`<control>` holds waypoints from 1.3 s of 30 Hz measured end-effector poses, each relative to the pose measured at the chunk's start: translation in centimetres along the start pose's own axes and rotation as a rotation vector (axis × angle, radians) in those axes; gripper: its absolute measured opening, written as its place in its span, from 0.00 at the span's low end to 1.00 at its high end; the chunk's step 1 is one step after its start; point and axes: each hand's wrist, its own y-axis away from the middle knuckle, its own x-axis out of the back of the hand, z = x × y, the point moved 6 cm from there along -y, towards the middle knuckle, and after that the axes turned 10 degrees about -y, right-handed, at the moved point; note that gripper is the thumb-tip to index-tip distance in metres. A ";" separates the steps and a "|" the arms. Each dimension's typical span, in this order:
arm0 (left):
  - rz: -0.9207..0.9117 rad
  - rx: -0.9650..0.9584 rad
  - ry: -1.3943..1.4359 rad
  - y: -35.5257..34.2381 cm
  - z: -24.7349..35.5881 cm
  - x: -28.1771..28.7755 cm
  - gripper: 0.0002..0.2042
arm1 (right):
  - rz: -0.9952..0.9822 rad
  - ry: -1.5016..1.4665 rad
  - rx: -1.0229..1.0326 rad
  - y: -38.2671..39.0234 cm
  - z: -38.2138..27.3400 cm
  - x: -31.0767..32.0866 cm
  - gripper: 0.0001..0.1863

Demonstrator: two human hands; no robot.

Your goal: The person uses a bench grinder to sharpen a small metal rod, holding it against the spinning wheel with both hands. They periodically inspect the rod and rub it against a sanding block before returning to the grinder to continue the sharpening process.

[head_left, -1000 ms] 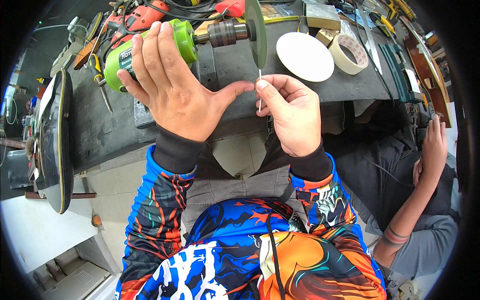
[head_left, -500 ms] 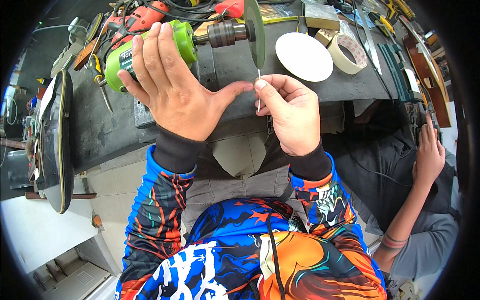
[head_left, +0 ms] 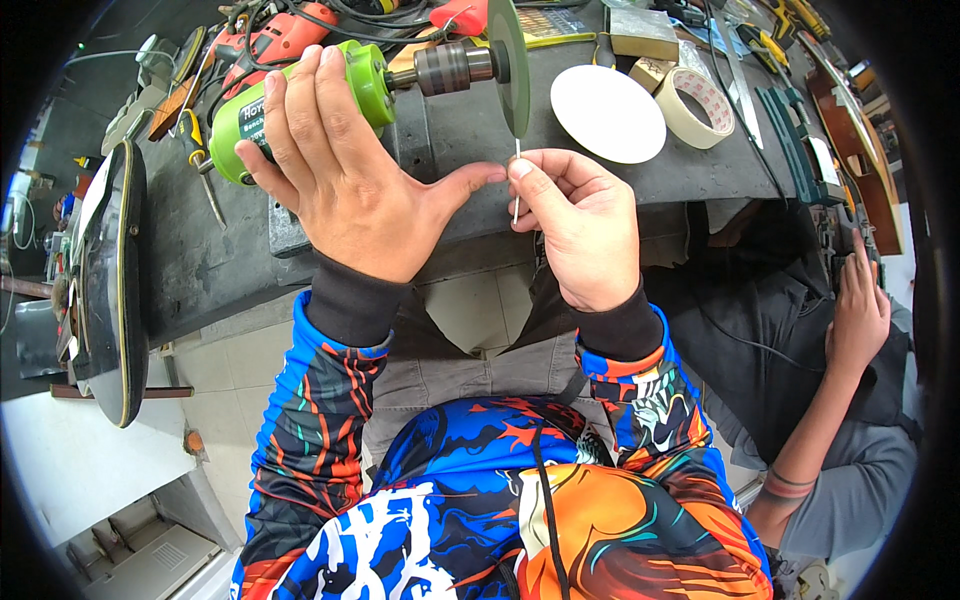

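My left hand (head_left: 365, 200) lies flat with stretched fingers over the green motor (head_left: 235, 125) of a bench grinder, its thumb reaching toward my right fingers. From the motor a metal chuck (head_left: 452, 68) extends, bearing a thin green disc (head_left: 512, 70) seen nearly edge-on. Just below the disc, my right hand (head_left: 590, 225) pinches a slim whitish rod (head_left: 516, 208) between thumb and fingers. The rod points up to the disc's lower edge and appears to meet it. Its lower end sticks out beneath my fingertips.
A white round disc (head_left: 608, 115) and a masking tape roll (head_left: 690, 128) lie right on the dark bench. A screwdriver (head_left: 211, 190) and red power tool (head_left: 270, 50) are left. A skateboard-like board (head_left: 105, 290) stands at the left edge. Another person's hand (head_left: 858, 305) works at far right.
My right fingers and the rod have shifted very slightly left. My left hand stays in place on the motor.
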 end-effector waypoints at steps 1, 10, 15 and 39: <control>-0.001 0.000 -0.001 0.0 0.0 0.0 0.61 | 0.000 0.002 0.000 0.0 0.0 0.0 0.11; -0.006 -0.004 0.011 -0.1 0.0 0.0 0.61 | -0.002 -0.009 -0.002 0.0 -0.1 -0.1 0.10; -0.010 0.002 0.010 0.0 0.0 0.0 0.61 | -0.002 -0.012 -0.009 0.0 0.0 -0.1 0.10; 0.004 -0.005 0.001 0.0 0.1 0.0 0.61 | -0.006 -0.007 0.003 0.0 0.0 -0.1 0.10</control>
